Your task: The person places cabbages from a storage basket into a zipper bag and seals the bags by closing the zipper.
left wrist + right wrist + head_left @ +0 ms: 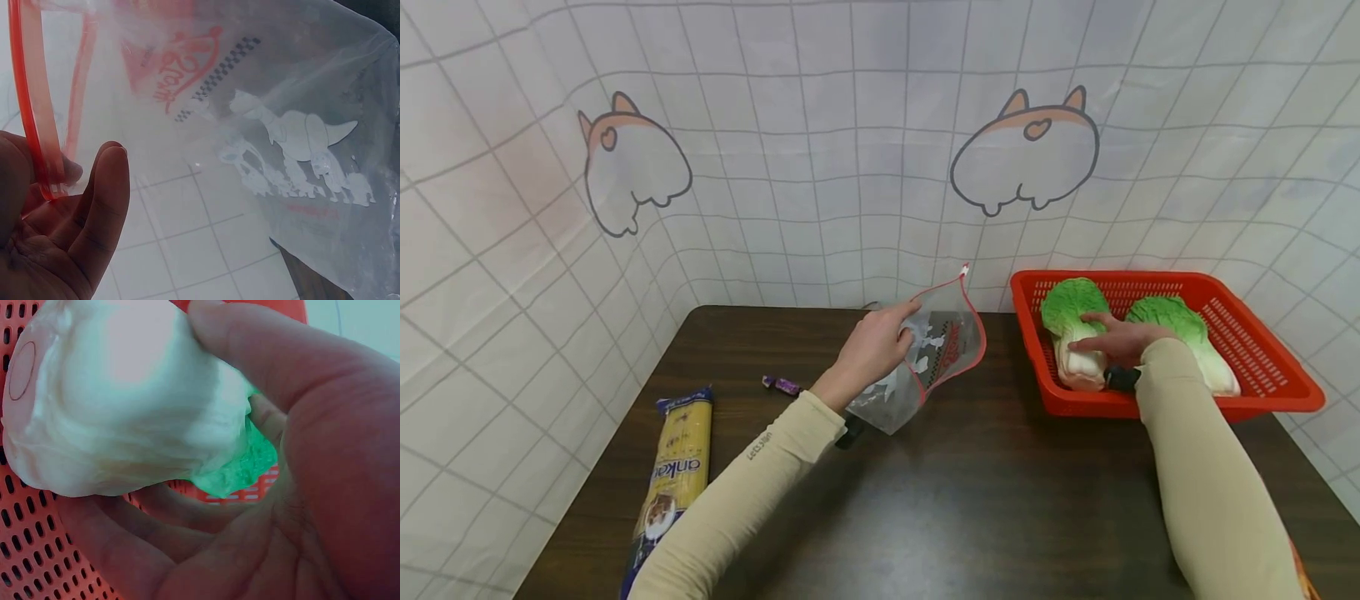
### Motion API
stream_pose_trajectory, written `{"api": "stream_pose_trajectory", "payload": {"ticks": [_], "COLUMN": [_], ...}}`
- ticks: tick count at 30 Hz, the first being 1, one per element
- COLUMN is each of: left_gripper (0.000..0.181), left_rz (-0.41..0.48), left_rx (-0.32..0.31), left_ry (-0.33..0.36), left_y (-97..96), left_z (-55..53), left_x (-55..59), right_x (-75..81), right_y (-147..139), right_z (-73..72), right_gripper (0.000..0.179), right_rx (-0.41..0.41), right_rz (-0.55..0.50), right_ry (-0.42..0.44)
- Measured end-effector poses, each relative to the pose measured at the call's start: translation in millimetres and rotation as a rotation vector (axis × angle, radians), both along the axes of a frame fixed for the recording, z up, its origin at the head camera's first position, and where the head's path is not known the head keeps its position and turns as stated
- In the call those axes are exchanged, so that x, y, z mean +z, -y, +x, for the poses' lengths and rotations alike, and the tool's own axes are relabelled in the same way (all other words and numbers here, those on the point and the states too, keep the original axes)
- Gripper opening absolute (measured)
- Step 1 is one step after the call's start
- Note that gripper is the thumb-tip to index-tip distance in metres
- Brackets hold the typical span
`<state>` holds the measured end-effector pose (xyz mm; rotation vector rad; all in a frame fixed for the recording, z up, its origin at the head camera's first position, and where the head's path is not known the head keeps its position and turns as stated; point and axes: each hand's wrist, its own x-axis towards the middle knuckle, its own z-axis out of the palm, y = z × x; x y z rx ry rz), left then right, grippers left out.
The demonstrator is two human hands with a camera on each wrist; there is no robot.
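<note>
Right wrist: cabbage (125, 419) between thumb (250, 344) and fingers (119, 540), in basket (28, 540).

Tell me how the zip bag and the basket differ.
The zip bag is see-through with printed pictures; the basket is solid red with slots. The left hand pinches the bag's edge, while the basket sits on the table, holding two cabbages. The bag looks smaller than the basket. Both have open mouths edged in red.
</note>
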<state>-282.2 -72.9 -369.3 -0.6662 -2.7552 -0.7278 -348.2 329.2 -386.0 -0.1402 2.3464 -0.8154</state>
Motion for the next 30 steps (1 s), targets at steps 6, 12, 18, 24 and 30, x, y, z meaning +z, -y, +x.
{"api": "stream_pose_trajectory", "payload": {"ticks": [6,12,18,24,30], "left_gripper": [0.048,0.048,0.049,0.050,0.050], "left_rz": [-0.009,-0.024,-0.018,-0.028,-0.010], "left_rx": [-0.005,-0.020,-0.015,0.004,0.006], "left_ry": [-0.008,-0.021,-0.034,-0.022,-0.018], "left_y": [-1.4,-2.0,-0.9,0.2,1.6], "left_z": [-0.1,0.4,-0.7,-3.3,-6.9], "left_x": [-1.4,-0.2,0.5,-0.5,-1.0], "right_x": [9.0,27.5,43.5,57.7,68.1], "right_y": [7.0,12.2,12.7,22.3,41.9], "right_z": [5.3,16.0,22.7,33.1,48.6], "right_gripper": [0.093,0.080,0.071,0.075,0.072], "right_rx": [-0.020,-0.028,-0.060,-0.069,-0.152], "right_rz": [-0.025,-0.136,-0.207,-0.247,-0.379], "right_ry": [-0.031,-0.080,-0.143,-0.258,-0.330]}}
